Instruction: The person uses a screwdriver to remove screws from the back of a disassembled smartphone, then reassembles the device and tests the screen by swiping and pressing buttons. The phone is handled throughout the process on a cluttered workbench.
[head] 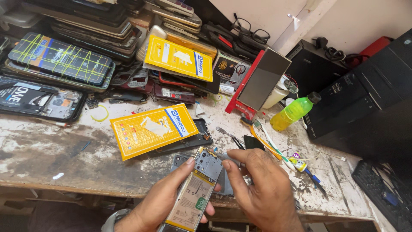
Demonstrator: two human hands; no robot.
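My left hand (161,202) holds an opened smartphone (195,189) with its back removed, the battery and circuit board showing. It is tilted, top end pointing away from me, over the near edge of the worn workbench (51,159). My right hand (262,189) is at the phone's right side, thumb and fingers touching its upper edge near the board. A grey phone back cover (178,160) lies on the bench just under and beyond the phone.
A yellow parts packet (152,129) lies on a dark phone frame ahead. Tweezers (229,136), wires and a small tube (300,165) lie to the right. A green bottle (296,111), a red-edged stand (262,79) and stacks of phones fill the back. Black computer cases (365,94) stand right.
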